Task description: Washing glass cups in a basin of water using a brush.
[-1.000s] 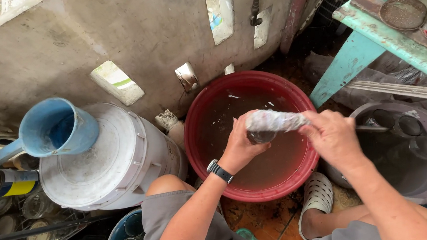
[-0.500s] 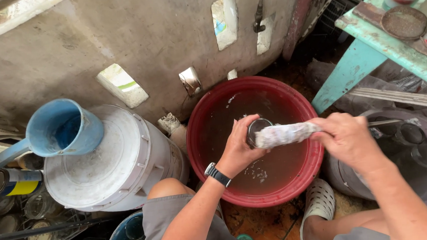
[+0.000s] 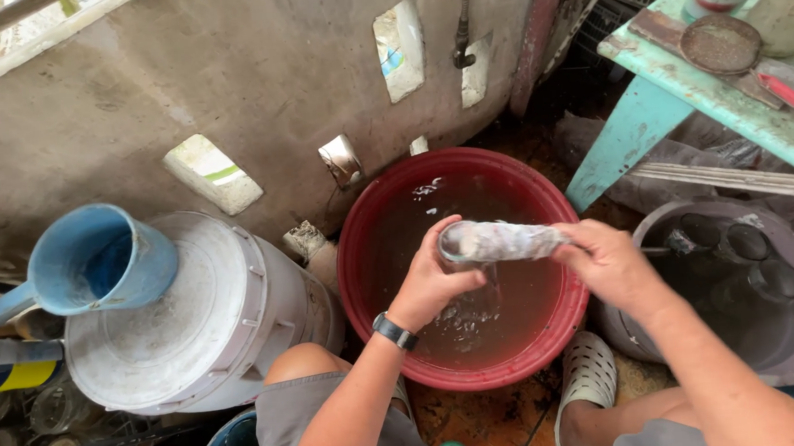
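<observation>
Head view: both hands grip 1 glass jar point(image 3: 499, 241) sideways over the red basin point(image 3: 362, 253), left hand point(image 3: 433, 280) at its mouth, right hand point(image 3: 606, 261) at its base. Since 1 second ago it has tipped flatter and now drains into the brown water.

One red basin point(image 3: 552, 351) holds water. Over it, two hands point(image 3: 433, 280) point(image 3: 606, 261) share one jar point(image 3: 499, 241). Left of the basin: one white bucket point(image 3: 193, 346), one blue jug point(image 3: 96, 260). Right: one grey tub point(image 3: 790, 337) with perhaps three jars point(image 3: 747, 240).
</observation>
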